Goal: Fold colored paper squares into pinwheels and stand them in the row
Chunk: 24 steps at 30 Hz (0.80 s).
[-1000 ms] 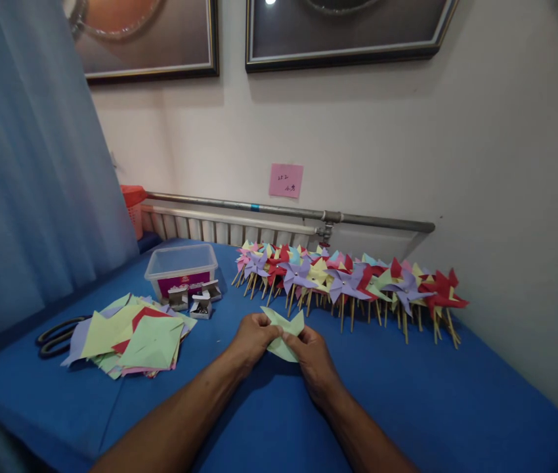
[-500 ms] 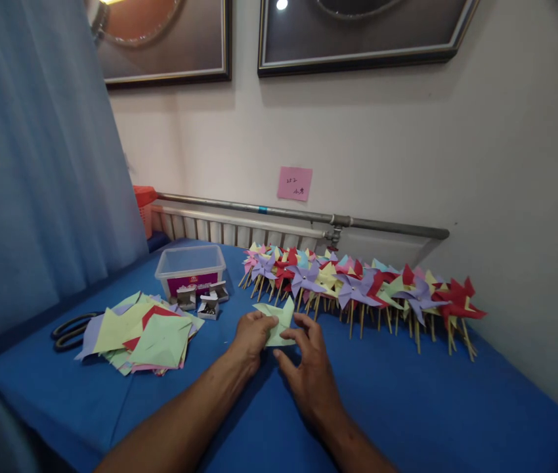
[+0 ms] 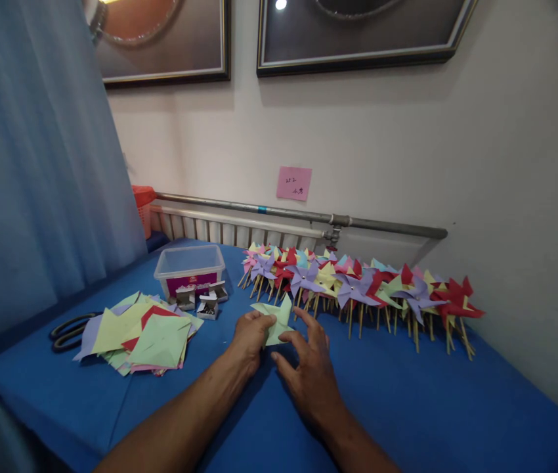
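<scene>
A light green paper pinwheel (image 3: pixel 279 318) with folded blades is held just above the blue-covered table. My left hand (image 3: pixel 253 335) pinches it near its middle, thumb on top. My right hand (image 3: pixel 308 364) is at the pinwheel's right side, thumb and fingers apart, with a fingertip close to or touching one blade. Left of my hands lies a loose pile of cut paper sheets (image 3: pixel 161 341) in green, yellow, red and purple. Beyond it are small open boxes (image 3: pixel 208 307), one holding tiny metal pieces.
Many finished pinwheels (image 3: pixel 352 289) on wooden sticks stand in a row along the wall side. A clear plastic tub (image 3: pixel 190 263) stands at the back left. Black-handled scissors (image 3: pixel 69 334) lie beside the paper pile. A blue curtain (image 3: pixel 47 157) hangs at left; a pipe (image 3: pixel 387 225) runs along the wall.
Hardly anything differs. My right hand's fingers have shifted slightly at the green pinwheel's edge, while my left hand keeps its pinch.
</scene>
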{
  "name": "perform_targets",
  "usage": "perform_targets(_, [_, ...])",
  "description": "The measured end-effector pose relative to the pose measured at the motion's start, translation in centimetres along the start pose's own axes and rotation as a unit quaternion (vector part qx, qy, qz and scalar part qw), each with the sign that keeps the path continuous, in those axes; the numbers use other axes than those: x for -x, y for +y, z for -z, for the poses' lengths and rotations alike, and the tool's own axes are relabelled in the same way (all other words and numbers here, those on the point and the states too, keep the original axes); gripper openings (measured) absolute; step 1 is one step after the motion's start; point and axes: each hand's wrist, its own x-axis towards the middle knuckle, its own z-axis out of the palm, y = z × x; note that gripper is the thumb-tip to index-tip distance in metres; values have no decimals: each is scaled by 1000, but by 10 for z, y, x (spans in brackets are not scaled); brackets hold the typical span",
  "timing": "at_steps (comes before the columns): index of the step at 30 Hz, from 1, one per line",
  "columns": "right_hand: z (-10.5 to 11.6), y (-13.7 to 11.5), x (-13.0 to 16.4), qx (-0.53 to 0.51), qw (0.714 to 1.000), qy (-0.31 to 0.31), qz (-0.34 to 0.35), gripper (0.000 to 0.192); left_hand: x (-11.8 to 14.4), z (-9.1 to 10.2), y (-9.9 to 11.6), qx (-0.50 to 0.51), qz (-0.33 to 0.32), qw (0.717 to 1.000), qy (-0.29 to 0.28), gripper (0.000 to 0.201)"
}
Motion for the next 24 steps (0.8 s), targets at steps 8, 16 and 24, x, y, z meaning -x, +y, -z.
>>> perform_targets(8, [-2,2,-4,17,999,28,14,12,-5,3,-11,-8,8,1000,-16,27])
perform_targets(16, [-5,2,-3,46,997,17,55,9,-1,0,-6,16,-2,1000,-7,28])
perform_targets(24, [-8,4,-6,-76,992,50,-90,15,2,-2,-8,-59,-21,998,-16,22])
